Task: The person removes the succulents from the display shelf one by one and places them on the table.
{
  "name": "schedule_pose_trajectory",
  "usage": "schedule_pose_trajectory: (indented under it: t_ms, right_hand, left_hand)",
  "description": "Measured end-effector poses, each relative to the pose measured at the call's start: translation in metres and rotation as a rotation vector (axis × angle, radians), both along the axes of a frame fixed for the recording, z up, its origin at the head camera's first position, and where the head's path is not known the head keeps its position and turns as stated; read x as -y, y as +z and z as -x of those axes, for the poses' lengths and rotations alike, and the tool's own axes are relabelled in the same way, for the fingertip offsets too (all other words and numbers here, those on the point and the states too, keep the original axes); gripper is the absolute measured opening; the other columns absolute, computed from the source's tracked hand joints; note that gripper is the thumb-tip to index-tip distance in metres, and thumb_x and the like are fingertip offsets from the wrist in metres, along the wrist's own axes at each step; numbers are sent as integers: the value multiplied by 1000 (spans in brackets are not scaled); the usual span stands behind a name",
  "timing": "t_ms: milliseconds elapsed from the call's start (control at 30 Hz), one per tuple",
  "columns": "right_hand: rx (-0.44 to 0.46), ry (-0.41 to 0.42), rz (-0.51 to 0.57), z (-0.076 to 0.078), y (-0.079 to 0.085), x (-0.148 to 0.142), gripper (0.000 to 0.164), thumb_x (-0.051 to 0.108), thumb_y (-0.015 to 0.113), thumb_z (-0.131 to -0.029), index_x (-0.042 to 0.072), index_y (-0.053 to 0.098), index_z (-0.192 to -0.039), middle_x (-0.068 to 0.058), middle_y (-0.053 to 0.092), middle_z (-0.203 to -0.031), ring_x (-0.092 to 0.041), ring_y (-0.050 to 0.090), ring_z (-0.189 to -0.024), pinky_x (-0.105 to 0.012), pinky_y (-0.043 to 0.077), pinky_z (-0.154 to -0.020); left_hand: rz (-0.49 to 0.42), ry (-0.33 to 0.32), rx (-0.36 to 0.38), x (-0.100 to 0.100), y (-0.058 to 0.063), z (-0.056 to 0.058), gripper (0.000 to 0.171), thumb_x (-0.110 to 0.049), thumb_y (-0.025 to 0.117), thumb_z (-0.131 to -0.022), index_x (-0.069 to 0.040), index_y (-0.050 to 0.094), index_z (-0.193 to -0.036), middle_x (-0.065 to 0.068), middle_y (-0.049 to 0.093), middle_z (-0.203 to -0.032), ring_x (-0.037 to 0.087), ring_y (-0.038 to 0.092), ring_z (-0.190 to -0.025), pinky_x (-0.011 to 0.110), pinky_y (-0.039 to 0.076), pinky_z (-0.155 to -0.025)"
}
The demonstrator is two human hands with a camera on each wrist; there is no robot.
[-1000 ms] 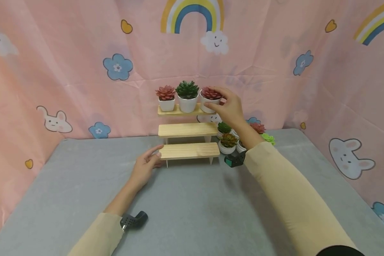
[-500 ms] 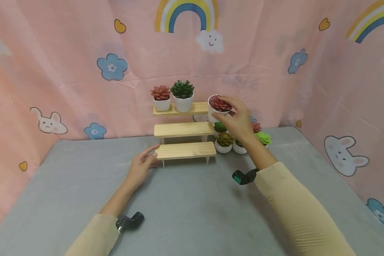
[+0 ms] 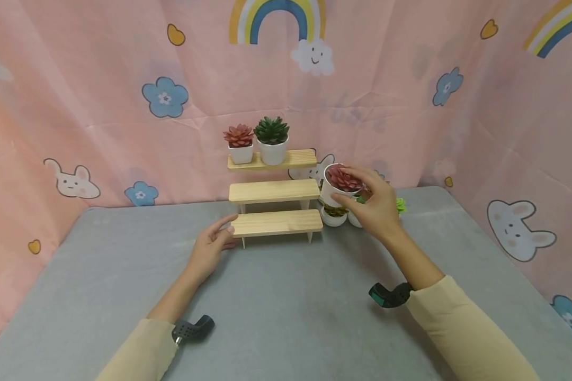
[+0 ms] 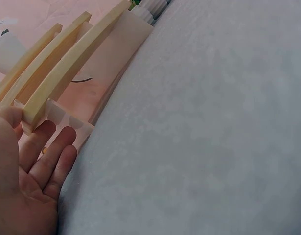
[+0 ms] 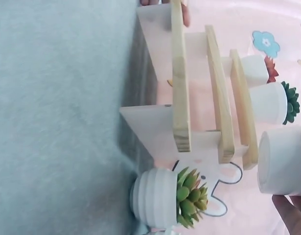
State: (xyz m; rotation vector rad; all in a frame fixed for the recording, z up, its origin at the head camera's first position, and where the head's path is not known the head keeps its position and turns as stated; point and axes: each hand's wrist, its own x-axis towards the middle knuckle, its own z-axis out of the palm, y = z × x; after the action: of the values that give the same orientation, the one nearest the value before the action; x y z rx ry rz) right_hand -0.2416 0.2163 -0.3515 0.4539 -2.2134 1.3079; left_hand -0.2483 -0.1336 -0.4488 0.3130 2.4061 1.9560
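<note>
A red succulent in a white pot [image 3: 336, 190] is tilted in my right hand [image 3: 378, 206], held off the shelves just right of the middle step. In the right wrist view its white pot [image 5: 281, 161] shows beside the fingertips. My left hand [image 3: 208, 248] holds the left end of the lowest wooden step, thumb and fingers on either side of the board [image 4: 67, 73] in the left wrist view. The three-step wooden stand [image 3: 276, 222] carries a pink-red succulent [image 3: 240, 145] in a square pot and a dark green succulent [image 3: 273, 143] on its top step.
Several small potted succulents stand at the stand's right, partly hidden by my right hand; one has a ribbed white pot [image 5: 155, 198]. A bright green plant [image 3: 400, 205] shows behind the hand. Grey cloth [image 3: 286, 307] covers the table; a pink printed curtain [image 3: 114, 79] hangs behind.
My right hand has lifted the red succulent off the right end of the top step and brought it right and down. The left hand keeps its place on the stand.
</note>
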Motion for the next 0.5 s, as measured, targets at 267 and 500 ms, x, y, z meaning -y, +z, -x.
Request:
schedule_pose_trajectory:
  t_ms: [267,500]
  right_hand:
    - [30,6,-18,-20,-13,-8,53,1,83,-81,5,66,-132,-15,60,-140,9,54,-116,-5,50,-94]
    - [51,-18,-30,-30,-29,-14,55,2,84,-80,8,67,-132,-14,61,-140,11,52,-120,-3,49,-92]
  left_hand:
    - [3,-2,-6,2,-1,0,41,-23,51,-107,-10,53,-146,27,68,-127,38,71,-112,37,62,-92]
    - [2,1,3,1,-1,1,41,-25,51,-107,-11,53,-146,26,68,-128,36,71,-113,37,62,-93]
